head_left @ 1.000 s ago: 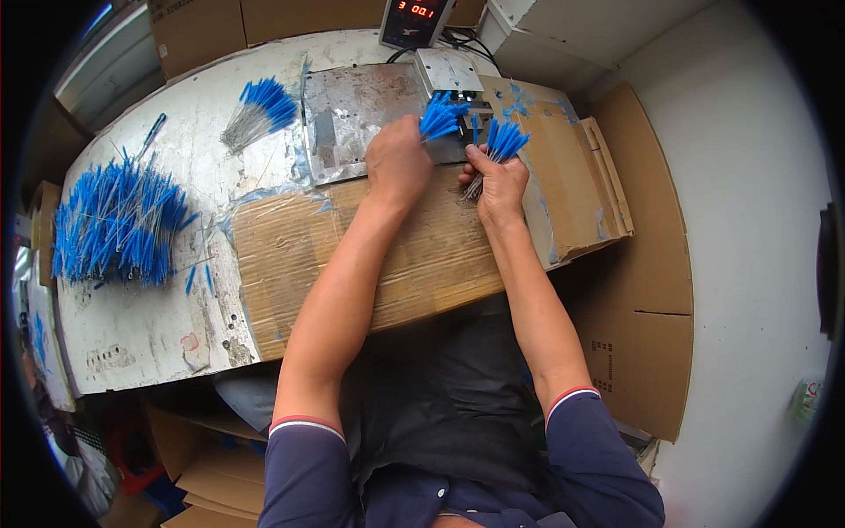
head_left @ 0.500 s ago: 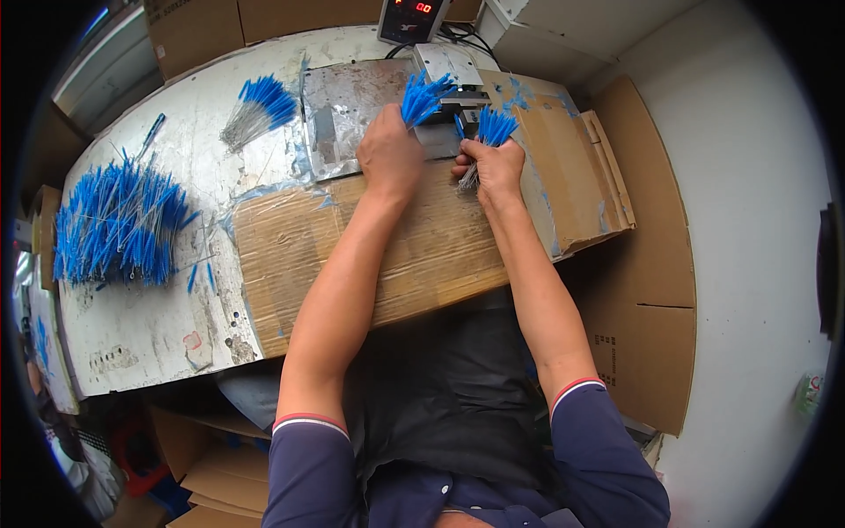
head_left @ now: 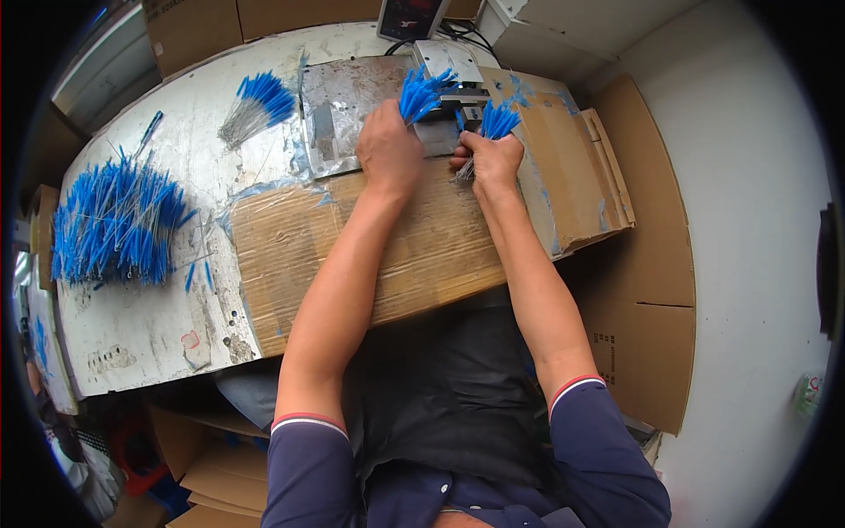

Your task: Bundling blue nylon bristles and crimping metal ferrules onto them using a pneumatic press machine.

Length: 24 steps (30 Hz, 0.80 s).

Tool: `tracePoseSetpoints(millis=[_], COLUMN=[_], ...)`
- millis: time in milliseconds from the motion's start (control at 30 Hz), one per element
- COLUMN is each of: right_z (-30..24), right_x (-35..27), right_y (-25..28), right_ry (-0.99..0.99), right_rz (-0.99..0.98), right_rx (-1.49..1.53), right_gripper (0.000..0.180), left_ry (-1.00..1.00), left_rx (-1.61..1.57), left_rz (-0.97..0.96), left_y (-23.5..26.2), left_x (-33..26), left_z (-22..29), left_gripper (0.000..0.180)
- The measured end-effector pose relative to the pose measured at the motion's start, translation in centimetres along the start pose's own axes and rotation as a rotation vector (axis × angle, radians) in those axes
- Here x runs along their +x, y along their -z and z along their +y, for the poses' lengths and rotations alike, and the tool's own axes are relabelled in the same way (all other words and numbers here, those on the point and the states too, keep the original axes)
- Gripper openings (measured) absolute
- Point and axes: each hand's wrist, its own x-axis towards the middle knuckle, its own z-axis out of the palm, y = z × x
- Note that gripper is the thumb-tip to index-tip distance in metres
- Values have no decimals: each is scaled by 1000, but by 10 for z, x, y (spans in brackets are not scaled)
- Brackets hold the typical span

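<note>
My left hand (head_left: 387, 150) is closed round a bundle of thin wires with blue sleeved ends (head_left: 424, 94), the blue ends fanning out beyond the fingers. My right hand (head_left: 495, 161) grips a second bundle of blue-ended wires (head_left: 498, 121); its bare silvery ends (head_left: 463, 170) stick out below the fingers. The right fingertips are close to a small metal machine (head_left: 447, 66) at the back of the table, and a single blue piece (head_left: 459, 120) shows between them and the machine. Part of the left fingers is hidden behind the hand.
A large heap of blue-ended wires (head_left: 119, 224) lies at the left, with a smaller fanned bundle (head_left: 260, 107) behind it. Under my forearms is a cardboard sheet (head_left: 352, 251) beside a metal plate (head_left: 352, 84). A display box (head_left: 410, 18) stands behind the machine; a cardboard box (head_left: 572, 167) is at right.
My right hand has shifted very slightly, and its bundle has tilted a little. My left hand stays nearly in place. The red digits on the display box have gone dark.
</note>
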Motion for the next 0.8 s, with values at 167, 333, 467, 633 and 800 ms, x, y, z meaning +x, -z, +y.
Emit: tracePoseSetpoints(millis=[167,333,467,633,800], right_z=[-4,-5,-4,-1,2], right_x=[2,3,-2,-4,-3], right_y=[-2,9,17,18,20], right_ry=[-26,-82,-116,-85,-75], right_rz=[-25,-95,-161,-106,-87], right_rx=[17,129,219,290,245], right_gripper=[9,8,12,12,13], left_ry=[-79,-120,-118,-126,-108], left_rx=[19,73,52,43,23], left_rz=[41,-45,-142,-149,-179], left_y=[-1,0,1,-1,1], left_x=[2,0,-1,0,0], left_z=[-2,1,2,0,0], left_gripper=[19,18,16,13,21])
